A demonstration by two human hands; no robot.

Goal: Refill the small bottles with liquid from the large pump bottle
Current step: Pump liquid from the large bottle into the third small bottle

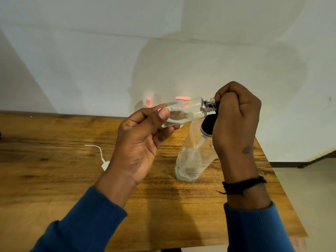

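My left hand (143, 140) holds a small clear bottle (183, 112) almost on its side above the table, thumb and fingers around its base. The bottle's open neck points right and meets the black pump nozzle. My right hand (234, 122) grips the black pump head (207, 124) of the large clear pump bottle (192, 160), which leans left with its base on the wooden table (54, 160). A little liquid lies in the small bottle. Behind it stand a small bottle with a pink cap (148, 102) and another pink pump top (183, 100), partly hidden.
A white cable with a plug (101, 157) lies on the table left of my left wrist. The table ends at the pale wall behind and drops off at its right edge to a light floor (309, 197).
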